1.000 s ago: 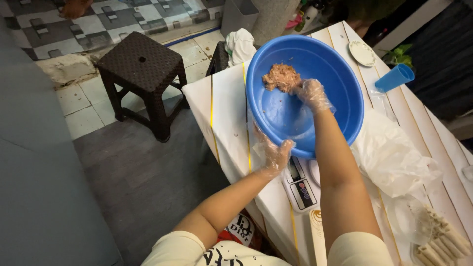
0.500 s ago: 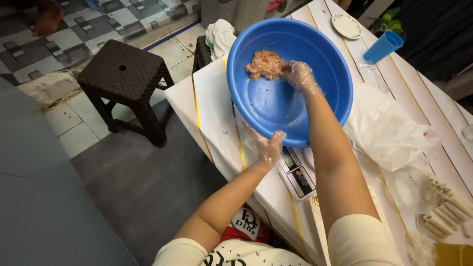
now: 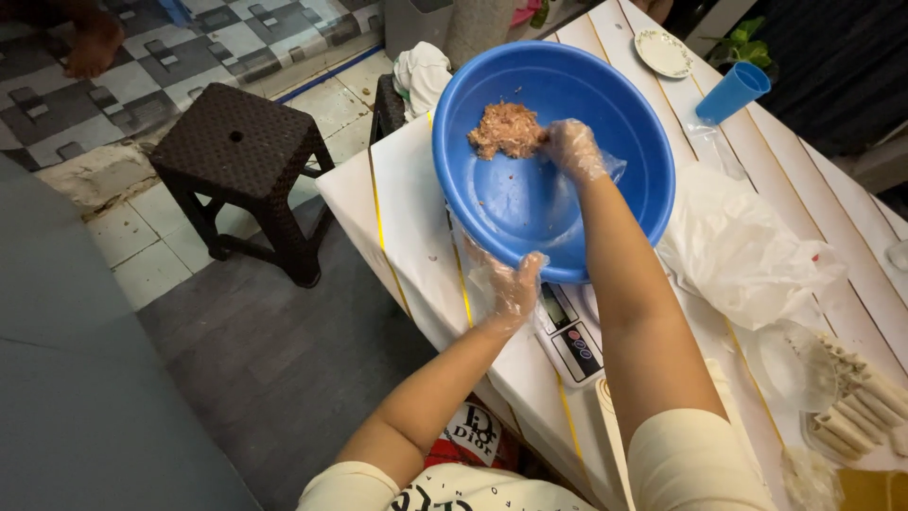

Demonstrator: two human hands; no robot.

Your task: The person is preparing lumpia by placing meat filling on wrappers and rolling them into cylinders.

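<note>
A big blue plastic bowl [image 3: 511, 203] sits tilted on the white table [image 3: 416, 227], with a lump of pinkish minced filling [image 3: 506, 130] inside at its far side. My right hand [image 3: 572, 149], in a thin clear glove, reaches into the bowl and touches the filling. My left hand [image 3: 511, 284], also gloved, rests against the bowl's near rim. A white kitchen scale [image 3: 567, 336] lies under the bowl's near edge.
A crumpled clear plastic bag [image 3: 742, 251] lies right of the bowl. Rolled pale spring rolls [image 3: 865, 402] lie in a clear tray at the right. A blue cup [image 3: 733, 93] and small plate [image 3: 662, 52] stand farther back. A dark stool [image 3: 241, 156] stands on the floor at left.
My right hand has moved further into the bowl onto the filling. My left hand stays at the near rim. The camera has shifted so the bowl sits higher in view.
</note>
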